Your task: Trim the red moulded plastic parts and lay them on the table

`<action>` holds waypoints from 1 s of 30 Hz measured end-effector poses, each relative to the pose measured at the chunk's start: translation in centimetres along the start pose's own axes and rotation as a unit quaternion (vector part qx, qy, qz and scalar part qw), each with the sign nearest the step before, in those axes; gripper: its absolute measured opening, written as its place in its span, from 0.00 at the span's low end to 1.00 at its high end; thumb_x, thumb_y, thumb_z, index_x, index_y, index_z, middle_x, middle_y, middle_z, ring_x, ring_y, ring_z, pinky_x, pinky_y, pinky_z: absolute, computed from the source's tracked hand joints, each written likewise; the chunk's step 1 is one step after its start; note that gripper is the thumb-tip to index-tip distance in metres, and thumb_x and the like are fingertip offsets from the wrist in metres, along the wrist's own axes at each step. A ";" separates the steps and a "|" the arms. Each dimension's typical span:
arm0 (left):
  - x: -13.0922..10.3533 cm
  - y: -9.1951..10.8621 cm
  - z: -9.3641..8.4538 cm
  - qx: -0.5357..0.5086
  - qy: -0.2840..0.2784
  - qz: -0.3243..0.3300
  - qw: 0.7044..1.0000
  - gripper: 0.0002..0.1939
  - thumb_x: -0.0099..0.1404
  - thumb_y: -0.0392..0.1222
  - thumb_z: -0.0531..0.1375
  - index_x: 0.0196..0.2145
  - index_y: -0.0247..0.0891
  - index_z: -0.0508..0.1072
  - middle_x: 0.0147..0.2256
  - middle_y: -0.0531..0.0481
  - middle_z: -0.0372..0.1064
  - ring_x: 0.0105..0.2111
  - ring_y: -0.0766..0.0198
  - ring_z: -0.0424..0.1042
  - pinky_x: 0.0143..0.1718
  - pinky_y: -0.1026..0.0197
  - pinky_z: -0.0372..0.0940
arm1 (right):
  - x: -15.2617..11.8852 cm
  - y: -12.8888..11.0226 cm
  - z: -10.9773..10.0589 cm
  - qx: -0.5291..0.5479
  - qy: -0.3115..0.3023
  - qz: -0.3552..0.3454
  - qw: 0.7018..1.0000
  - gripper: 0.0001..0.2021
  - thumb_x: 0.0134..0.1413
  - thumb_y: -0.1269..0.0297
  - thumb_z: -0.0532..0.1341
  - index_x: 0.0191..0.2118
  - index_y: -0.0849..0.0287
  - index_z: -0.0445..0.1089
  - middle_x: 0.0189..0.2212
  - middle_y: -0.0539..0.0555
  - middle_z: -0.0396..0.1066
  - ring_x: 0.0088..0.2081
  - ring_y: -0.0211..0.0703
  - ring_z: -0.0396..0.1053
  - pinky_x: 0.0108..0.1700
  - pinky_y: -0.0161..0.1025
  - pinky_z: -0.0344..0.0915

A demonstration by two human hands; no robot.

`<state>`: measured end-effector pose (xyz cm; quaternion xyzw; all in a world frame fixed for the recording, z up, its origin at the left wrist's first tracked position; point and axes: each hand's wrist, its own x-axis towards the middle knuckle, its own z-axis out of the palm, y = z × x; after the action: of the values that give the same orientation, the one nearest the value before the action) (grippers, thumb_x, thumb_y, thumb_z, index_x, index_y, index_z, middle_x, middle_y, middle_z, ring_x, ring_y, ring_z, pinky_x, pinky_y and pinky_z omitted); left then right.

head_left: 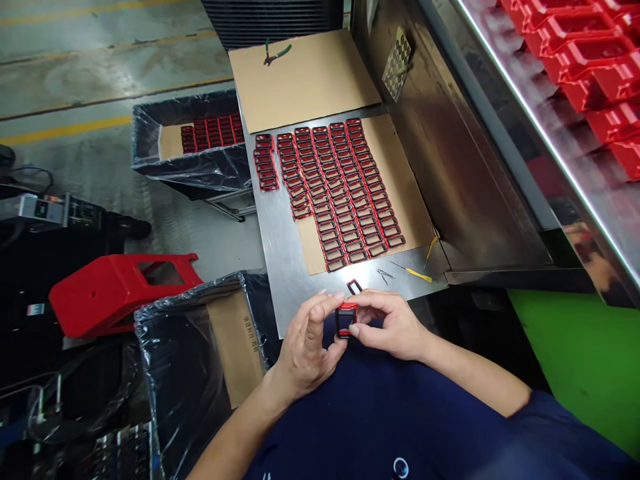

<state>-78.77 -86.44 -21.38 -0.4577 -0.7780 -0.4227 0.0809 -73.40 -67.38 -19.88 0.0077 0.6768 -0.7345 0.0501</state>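
Note:
Close to my body, at the table's near edge, a small red and black frame (346,320) is held between both hands. My left hand (307,343) grips its left side, fingertips on its top and bottom. From the right, my right hand (393,323) pinches the same frame between thumb and fingers. Just beyond the fingers, another small black-rimmed frame (355,287) lies on the metal table (280,267). Farther up, rows of red and black frames (340,193) cover a cardboard sheet (405,160), with a short separate column (265,163) on their left.
Pliers (385,275) and a yellow-handled tool (419,275) lie near the right front. Green-handled pliers (276,53) rest on the rear cardboard (305,87). Plastic-lined bins (185,360) stand left. A metal wall (450,167) borders the right, below a ledge with red parts (590,60).

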 end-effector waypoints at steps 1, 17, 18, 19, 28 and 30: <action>0.1 0.0 0.0 -0.002 0.000 0.000 1.000 0.57 0.59 0.25 0.62 0.71 0.45 0.28 0.52 0.39 0.70 0.54 0.53 0.70 0.55 0.43 0.70 | 0.0 0.1 0.0 -0.002 -0.001 -0.010 1.000 0.16 0.54 0.69 0.66 0.50 0.56 0.75 0.36 0.52 0.70 0.31 0.35 0.70 0.33 0.31 0.71; 0.2 0.0 0.6 -0.091 0.007 0.030 0.995 0.57 0.58 0.30 0.66 0.71 0.31 0.30 0.54 0.29 0.67 0.58 0.48 0.66 0.58 0.42 0.66 | 0.3 2.3 -0.4 0.305 -0.098 0.165 0.933 0.18 0.54 0.59 0.68 0.47 0.65 0.72 0.36 0.56 0.73 0.35 0.39 0.72 0.39 0.33 0.71; 0.2 0.0 0.7 -0.107 0.008 0.012 0.994 0.57 0.58 0.32 0.66 0.71 0.31 0.31 0.54 0.28 0.67 0.58 0.48 0.67 0.57 0.43 0.66 | 0.4 2.4 -0.4 0.337 -0.104 0.190 0.916 0.19 0.53 0.59 0.68 0.46 0.66 0.72 0.37 0.57 0.73 0.35 0.39 0.72 0.38 0.32 0.71; 0.0 0.1 0.8 -0.123 0.011 -0.012 0.992 0.56 0.59 0.34 0.66 0.71 0.31 0.32 0.55 0.29 0.66 0.57 0.49 0.68 0.57 0.45 0.67 | 0.4 2.4 -0.3 0.362 -0.111 0.211 0.901 0.19 0.52 0.59 0.69 0.46 0.66 0.72 0.38 0.58 0.72 0.35 0.39 0.73 0.38 0.33 0.72; -1.6 -0.1 1.3 -0.374 -0.046 -0.309 0.873 0.41 0.63 0.44 0.66 0.68 0.45 0.52 0.63 0.36 0.59 0.61 0.48 0.65 0.60 0.44 0.65 | 0.1 1.8 0.1 -0.008 0.000 0.012 1.000 0.18 0.56 0.65 0.65 0.53 0.59 0.70 0.38 0.54 0.72 0.35 0.39 0.71 0.38 0.36 0.72; -1.5 -0.1 1.4 -0.524 -0.059 -0.374 0.763 0.35 0.64 0.51 0.65 0.64 0.41 0.60 0.61 0.35 0.63 0.59 0.46 0.68 0.56 0.45 0.68 | 0.1 0.9 0.0 -0.248 0.012 -0.165 0.955 0.16 0.60 0.70 0.61 0.54 0.56 0.71 0.41 0.55 0.73 0.40 0.41 0.70 0.42 0.38 0.71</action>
<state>-77.64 -86.46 -23.11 -0.1252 -0.5480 -0.7335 -0.3821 -73.41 -67.42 -20.80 -0.1083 0.8298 -0.5416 -0.0797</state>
